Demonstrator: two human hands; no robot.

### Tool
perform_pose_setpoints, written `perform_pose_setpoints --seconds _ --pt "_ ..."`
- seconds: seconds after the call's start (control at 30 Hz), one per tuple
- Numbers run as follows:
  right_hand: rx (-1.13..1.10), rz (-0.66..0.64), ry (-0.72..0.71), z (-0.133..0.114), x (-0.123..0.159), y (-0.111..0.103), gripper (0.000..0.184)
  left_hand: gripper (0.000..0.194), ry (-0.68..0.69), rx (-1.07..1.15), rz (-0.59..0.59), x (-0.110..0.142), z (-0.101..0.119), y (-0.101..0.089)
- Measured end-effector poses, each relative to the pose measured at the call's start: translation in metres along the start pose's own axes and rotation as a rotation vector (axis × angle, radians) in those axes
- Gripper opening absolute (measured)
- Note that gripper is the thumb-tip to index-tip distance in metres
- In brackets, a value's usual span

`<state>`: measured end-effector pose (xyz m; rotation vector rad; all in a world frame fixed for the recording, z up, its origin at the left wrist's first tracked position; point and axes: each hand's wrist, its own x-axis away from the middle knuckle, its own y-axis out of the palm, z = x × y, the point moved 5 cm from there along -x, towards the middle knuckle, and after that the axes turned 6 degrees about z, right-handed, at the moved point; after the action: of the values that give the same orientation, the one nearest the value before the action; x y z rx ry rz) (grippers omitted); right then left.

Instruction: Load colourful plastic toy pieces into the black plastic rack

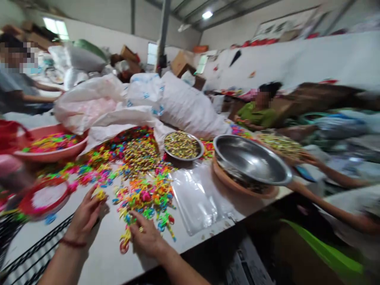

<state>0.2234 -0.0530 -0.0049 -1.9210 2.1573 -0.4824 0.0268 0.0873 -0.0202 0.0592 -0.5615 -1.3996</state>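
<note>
A big heap of small, bright plastic pieces (139,178) in pink, yellow, green and blue lies spread over the white table (101,253). My left hand (84,215) rests palm down at the heap's near left edge, its fingertips closed on a few yellow pieces (99,194). A red string circles that wrist. My right hand (147,235) lies on the table at the heap's near edge, fingers curled over some coloured pieces; motion blur hides what it grips.
Clear plastic bags (196,198) lie right of the heap. An empty steel bowl (252,160) sits on a brown basin, a smaller steel bowl (183,145) holds pieces. A pink basin (50,144) stands left, white sacks (184,103) behind. Another person's arm (323,208) reaches in at right.
</note>
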Motion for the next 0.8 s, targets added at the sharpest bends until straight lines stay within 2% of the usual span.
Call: perform_pose_setpoints --seconds 0.07,0.2,0.27,0.37,0.43,0.5,0.57,0.7,0.8 --pt "-0.037 -0.006 0.051 0.000 -0.002 0.000 0.046 0.056 -0.137 0.095 -0.016 -0.001 -0.011 -0.010" --pt "-0.077 -0.016 0.111 0.000 -0.002 0.004 0.031 0.059 -0.288 0.174 -0.128 0.018 -0.017 -0.014" --pt "-0.134 -0.045 0.114 0.001 -0.002 0.008 0.038 0.050 -0.326 0.223 -0.144 0.028 -0.016 -0.010" --pt "-0.178 -0.059 0.089 -0.001 -0.001 0.009 0.039 0.023 -0.392 0.192 -0.032 0.038 -0.020 -0.007" --pt "-0.112 0.008 -0.004 -0.006 -0.001 0.003 0.027 0.013 -0.387 0.119 0.047 0.041 -0.024 -0.006" --pt "-0.053 0.070 -0.097 -0.013 0.001 -0.004 0.020 0.015 -0.345 0.064 0.061 0.044 -0.029 -0.003" --pt "-0.053 0.060 -0.112 -0.016 0.003 -0.008 0.018 0.021 -0.303 0.041 0.047 0.050 -0.035 0.001" --pt "-0.223 -0.069 -0.027 -0.013 0.003 -0.005 0.043 0.038 -0.272 0.029 -0.008 0.065 -0.045 0.008" --pt "-0.368 -0.134 0.057 -0.007 0.001 0.004 0.049 0.050 -0.246 -0.003 -0.066 0.074 -0.046 0.015"
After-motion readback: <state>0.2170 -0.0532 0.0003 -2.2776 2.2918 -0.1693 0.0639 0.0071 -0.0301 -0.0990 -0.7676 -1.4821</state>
